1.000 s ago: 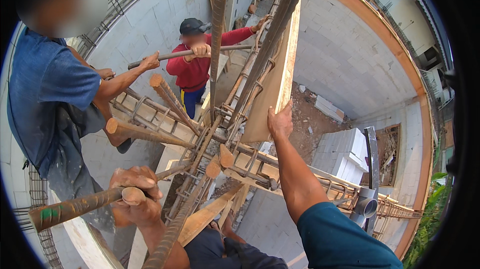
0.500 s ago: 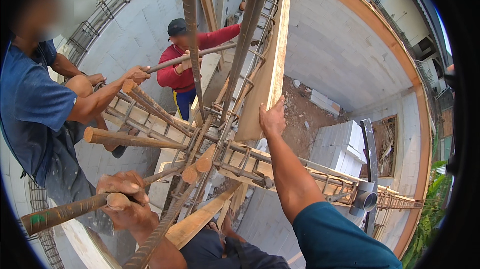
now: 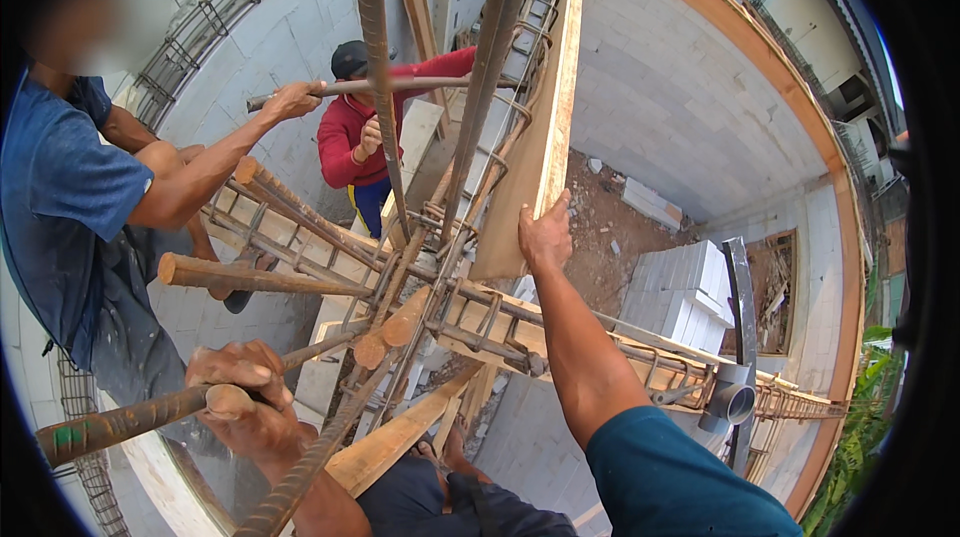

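Observation:
My left hand (image 3: 245, 397) is wrapped around a thick, rusty rebar (image 3: 125, 425) that slants in from the lower left and carries a green mark. With my right arm stretched forward, my right hand (image 3: 545, 237) grips the near end of a long wooden board (image 3: 562, 87) standing on edge. The board runs away from me along a rebar cage (image 3: 525, 47). Between my hands, several rebars cross at a joint (image 3: 400, 267), some upright and some pointing toward me.
At left, a co-worker in a blue shirt (image 3: 75, 162) crouches, holding a metal bar (image 3: 420, 84). Farther off stands a person in a red top (image 3: 340, 142). Below right are stacked white blocks (image 3: 675, 287), a grey pipe (image 3: 732, 399) and a rubble-strewn floor (image 3: 600, 207).
The blue-shirted co-worker's hand and the metal bar have moved up, and the bar's near end now shows. The red-topped person's near hand has dropped off the bar. My hands keep their grips.

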Motion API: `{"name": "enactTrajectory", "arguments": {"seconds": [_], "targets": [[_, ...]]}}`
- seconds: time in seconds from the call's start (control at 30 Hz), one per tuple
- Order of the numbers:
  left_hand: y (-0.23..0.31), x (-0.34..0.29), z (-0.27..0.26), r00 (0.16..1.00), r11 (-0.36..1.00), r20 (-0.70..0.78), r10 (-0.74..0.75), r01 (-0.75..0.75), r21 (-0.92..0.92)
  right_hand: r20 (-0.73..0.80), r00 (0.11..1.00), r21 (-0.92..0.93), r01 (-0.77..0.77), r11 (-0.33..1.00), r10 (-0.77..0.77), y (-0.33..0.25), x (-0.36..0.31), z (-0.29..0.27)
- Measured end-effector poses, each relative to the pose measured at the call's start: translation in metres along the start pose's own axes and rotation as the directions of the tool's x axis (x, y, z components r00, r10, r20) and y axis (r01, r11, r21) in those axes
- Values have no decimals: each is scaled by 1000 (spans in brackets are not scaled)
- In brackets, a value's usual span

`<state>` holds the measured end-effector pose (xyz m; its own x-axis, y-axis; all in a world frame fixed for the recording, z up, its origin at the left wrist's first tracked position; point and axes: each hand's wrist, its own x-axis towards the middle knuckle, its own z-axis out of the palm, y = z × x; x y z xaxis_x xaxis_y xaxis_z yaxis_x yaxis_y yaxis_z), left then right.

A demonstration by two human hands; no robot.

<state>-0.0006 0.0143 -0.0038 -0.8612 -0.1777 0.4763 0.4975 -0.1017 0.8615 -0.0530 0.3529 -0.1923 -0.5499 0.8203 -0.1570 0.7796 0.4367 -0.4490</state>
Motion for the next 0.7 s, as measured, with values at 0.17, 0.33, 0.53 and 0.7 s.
{"name": "enactTrajectory", "arguments": {"seconds": [0.17, 0.33, 0.53, 0.7], "targets": [[0, 1, -1, 1000, 1000, 16, -19, 19, -10, -29, 999, -12, 25, 1000, -25, 1, 2, 3], [0, 0, -1, 1000, 1000, 19, 7, -7, 5, -14, 1000, -50, -3, 999, 3, 2, 2, 3], [2, 2, 2, 1000, 999, -3, -11, 11, 38, 3, 1000, 26, -25, 999, 25, -1, -1, -3], [2, 1, 0, 999, 999, -36, -17, 19, 38, 28, 999, 20, -26, 999, 25, -1, -1, -8]]}}
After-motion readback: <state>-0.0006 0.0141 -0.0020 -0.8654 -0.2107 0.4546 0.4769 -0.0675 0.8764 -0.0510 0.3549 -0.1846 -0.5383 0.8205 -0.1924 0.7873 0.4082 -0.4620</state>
